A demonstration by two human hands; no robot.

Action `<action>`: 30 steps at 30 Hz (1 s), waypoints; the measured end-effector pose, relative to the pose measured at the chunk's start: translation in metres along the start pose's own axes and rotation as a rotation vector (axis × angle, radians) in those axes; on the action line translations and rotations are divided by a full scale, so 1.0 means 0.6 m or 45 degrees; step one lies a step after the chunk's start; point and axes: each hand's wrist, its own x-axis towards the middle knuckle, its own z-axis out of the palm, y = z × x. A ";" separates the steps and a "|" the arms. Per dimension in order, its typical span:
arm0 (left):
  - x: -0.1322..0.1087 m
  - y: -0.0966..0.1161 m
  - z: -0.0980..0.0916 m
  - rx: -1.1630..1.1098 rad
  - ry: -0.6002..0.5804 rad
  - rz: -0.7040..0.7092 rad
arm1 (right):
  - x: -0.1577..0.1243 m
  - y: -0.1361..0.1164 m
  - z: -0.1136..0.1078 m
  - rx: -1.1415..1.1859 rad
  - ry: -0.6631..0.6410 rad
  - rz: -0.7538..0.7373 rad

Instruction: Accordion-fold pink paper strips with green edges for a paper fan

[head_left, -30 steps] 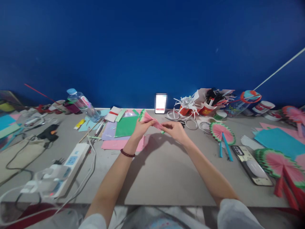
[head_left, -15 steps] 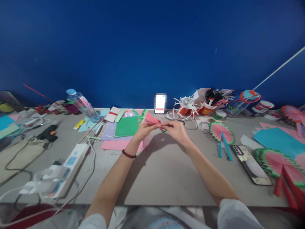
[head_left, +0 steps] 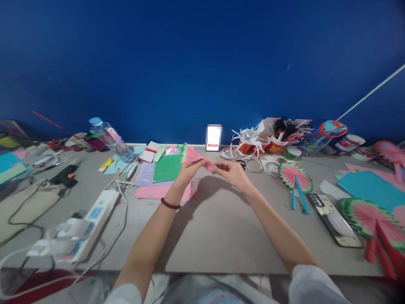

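Note:
A pleated pink paper fan (head_left: 192, 155) with a green edge is held above the middle of the table. Its folds spread toward the upper left and narrow to the right. My left hand (head_left: 187, 171) is closed around the gathered pleats. At the narrow right end, my right hand (head_left: 233, 174) pinches the paper between thumb and fingers, near a small green tip. Behind my left hand lie a green sheet (head_left: 168, 167) and a pink sheet (head_left: 156, 192). To the right rests a finished round watermelon fan (head_left: 295, 176) with blue handles.
A phone (head_left: 213, 138) stands against the blue wall. At left are a bottle (head_left: 114, 141) and a power strip (head_left: 98, 215) with cables. At right lie a phone with a mouse (head_left: 340, 223) on it, more fans (head_left: 370, 217) and blue paper (head_left: 370, 188). Cups (head_left: 275, 145) hold tools behind.
My left hand has shifted slightly left along the fan, and its spread end has tilted lower to the left. More of the pink narrow end now shows between my hands.

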 end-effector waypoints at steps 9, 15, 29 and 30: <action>-0.003 0.010 0.003 -0.013 -0.041 0.004 | -0.001 0.004 0.001 -0.237 0.104 -0.148; -0.005 0.008 -0.001 0.041 -0.143 0.025 | -0.002 0.008 -0.001 -0.378 0.199 -0.205; 0.036 0.003 -0.041 -0.230 0.141 0.212 | 0.010 0.015 -0.009 -0.277 0.112 -0.099; 0.034 0.006 -0.037 -0.244 0.146 0.224 | 0.012 0.019 -0.010 -0.266 0.092 -0.092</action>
